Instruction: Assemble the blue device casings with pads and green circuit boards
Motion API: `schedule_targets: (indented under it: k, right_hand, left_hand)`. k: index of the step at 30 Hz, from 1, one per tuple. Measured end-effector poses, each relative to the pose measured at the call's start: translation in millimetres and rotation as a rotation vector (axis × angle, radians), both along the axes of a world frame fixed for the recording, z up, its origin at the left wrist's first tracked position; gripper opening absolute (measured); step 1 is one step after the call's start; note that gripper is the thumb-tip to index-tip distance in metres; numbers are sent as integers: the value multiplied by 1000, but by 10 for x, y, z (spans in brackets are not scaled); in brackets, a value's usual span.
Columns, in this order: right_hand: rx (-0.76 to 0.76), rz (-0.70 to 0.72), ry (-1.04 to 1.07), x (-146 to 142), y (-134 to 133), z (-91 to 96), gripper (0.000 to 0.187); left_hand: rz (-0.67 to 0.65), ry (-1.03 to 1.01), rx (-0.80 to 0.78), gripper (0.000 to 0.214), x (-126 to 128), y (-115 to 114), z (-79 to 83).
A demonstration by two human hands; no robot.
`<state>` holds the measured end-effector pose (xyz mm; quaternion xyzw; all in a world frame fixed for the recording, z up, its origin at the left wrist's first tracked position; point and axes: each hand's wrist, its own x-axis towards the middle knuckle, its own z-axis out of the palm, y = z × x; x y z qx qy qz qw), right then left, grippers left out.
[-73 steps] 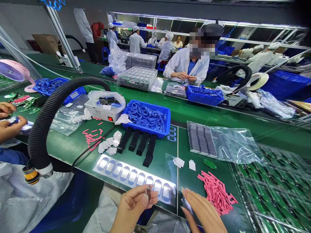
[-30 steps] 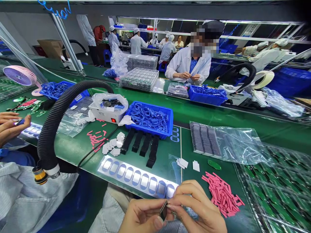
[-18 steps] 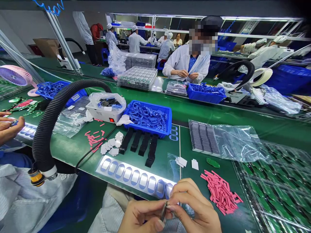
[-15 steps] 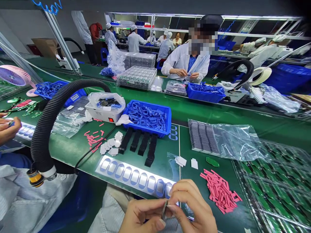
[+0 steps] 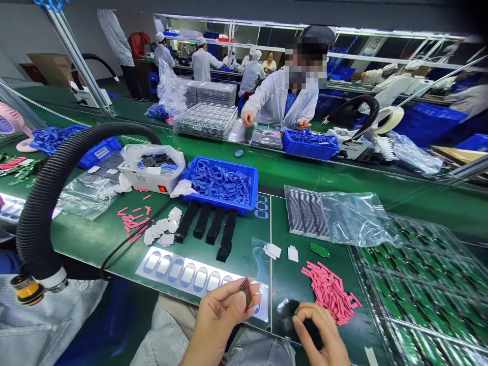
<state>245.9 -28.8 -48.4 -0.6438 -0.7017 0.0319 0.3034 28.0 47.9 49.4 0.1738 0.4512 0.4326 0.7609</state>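
Note:
My left hand (image 5: 224,310) is closed in a pinch on a small dark flat piece (image 5: 246,292), held tilted above the white sheet with blue oval frames (image 5: 186,274). My right hand (image 5: 324,330) is apart from it, low over the green bench, left of and below the pile of pink strips (image 5: 331,295). Its thumb and forefinger curl towards each other at the tips; whether anything small sits between them cannot be made out. Farther off are white cards (image 5: 272,251), a green circuit board (image 5: 319,249) and black strips of parts (image 5: 226,236).
A blue bin of blue plastic frames (image 5: 251,198) stands beyond the sheet. A white machine (image 5: 147,178) and a thick black hose (image 5: 38,203) are to the left. Trays of green boards (image 5: 404,300) lie right, near a bagged stack (image 5: 307,211). A co-worker (image 5: 282,96) sits opposite.
My hands have separated: the left keeps the piece, the right has moved right and down. The view has shifted. The co-worker's arm reaches out, and a blue oval part now lies on the far bench.

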Motion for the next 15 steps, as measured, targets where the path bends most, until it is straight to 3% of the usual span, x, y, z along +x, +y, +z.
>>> schedule_targets:
  k: [5, 9, 12, 15]
  right_hand:
    - [128, -46, -278, -32, -15, -212, 11]
    - [259, 240, -434, -33, -27, -136, 27]
    - [288, 312, -460, -55, -11, -57, 27]
    - [279, 238, -273, -105, 18, 41, 28]
  left_hand:
    - [-56, 16, 135, 36, 63, -7, 83]
    - [-60, 298, 548, 27, -3, -15, 9]
    - [-52, 483, 908, 47, -77, 10, -100]
    - [-98, 492, 974, 66, -116, 40, -146]
